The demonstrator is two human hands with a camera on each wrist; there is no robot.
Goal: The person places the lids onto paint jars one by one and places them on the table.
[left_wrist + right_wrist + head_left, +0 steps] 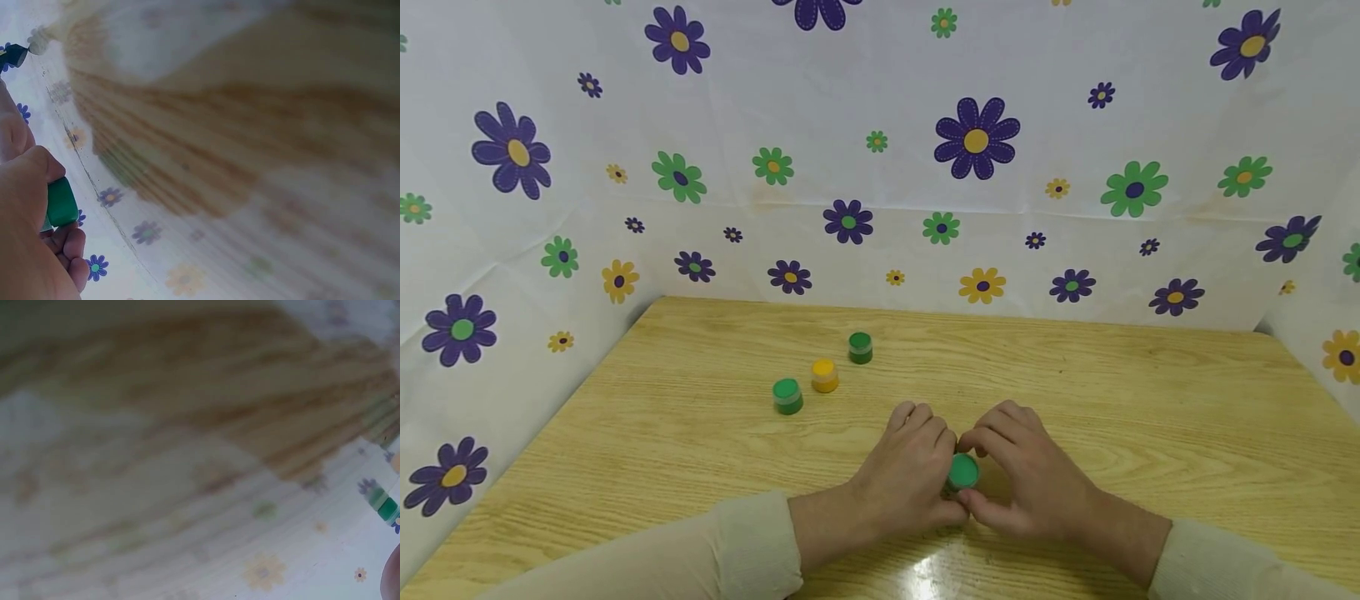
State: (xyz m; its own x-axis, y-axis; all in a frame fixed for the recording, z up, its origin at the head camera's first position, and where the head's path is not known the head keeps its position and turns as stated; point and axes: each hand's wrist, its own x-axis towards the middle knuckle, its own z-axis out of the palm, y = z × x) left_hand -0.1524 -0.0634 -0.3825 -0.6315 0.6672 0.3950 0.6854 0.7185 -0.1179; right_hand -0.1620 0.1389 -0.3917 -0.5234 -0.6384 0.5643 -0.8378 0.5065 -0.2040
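Note:
A small paint pot with a green lid (962, 472) is between the two hands near the front of the table. My left hand (906, 475) grips it from the left, most of its fingers hidden from the head camera. On the other side my right hand (1037, 475) pinches the pot, with thumb and forefinger at its near and far edges. In the left wrist view the green pot (62, 203) shows between thumb and fingers. Only a sliver of hand (392, 578) appears at the edge of the right wrist view.
Left of the hands, a green-lidded pot (787, 397), a yellow pot (825, 377) and a darker green pot (861, 348) stand in a slanting row on the wooden table (1150, 400). A flower-printed white cloth (880, 92) hangs behind and at both sides.

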